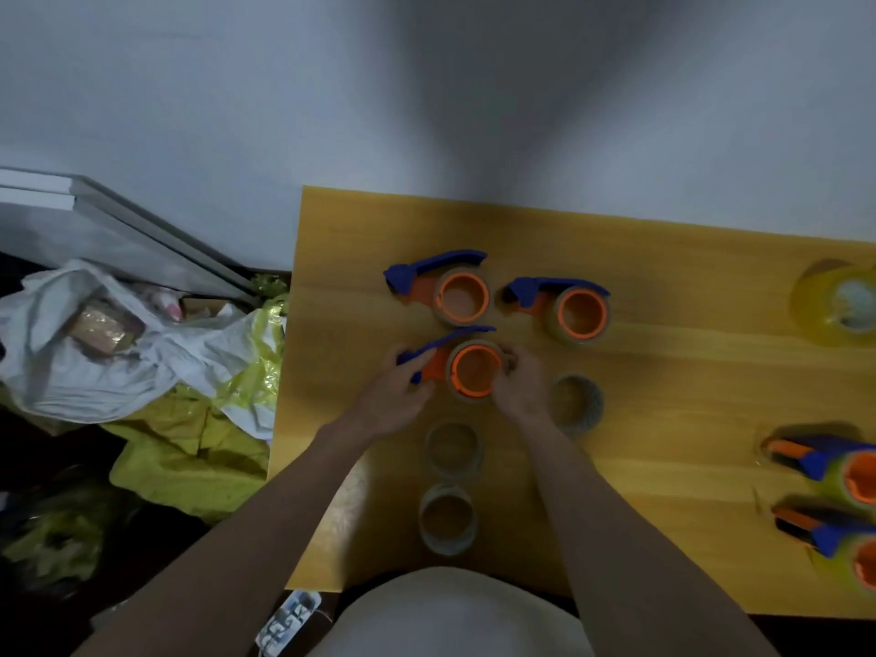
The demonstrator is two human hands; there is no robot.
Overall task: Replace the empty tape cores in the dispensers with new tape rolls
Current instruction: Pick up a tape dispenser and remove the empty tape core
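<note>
A blue and orange tape dispenser [455, 362] lies on the wooden table [663, 372] right in front of me. My left hand [393, 395] grips its blue handle end. My right hand [519, 386] holds the brown ring around its orange hub [474, 372]. Two more dispensers [441, 286] [564, 305] lie just behind it. Three loose rings stand nearer me: one to the right [576, 405] and two in a line [452, 448] [448, 516] toward my body. Whether these are bare cores or thin rolls is unclear.
Two further dispensers [834, 471] [839, 547] with yellowish tape lie at the table's right edge. A stack of yellowish tape rolls [839, 301] stands at the far right. White and yellow plastic bags [142, 353] pile up on the floor left of the table.
</note>
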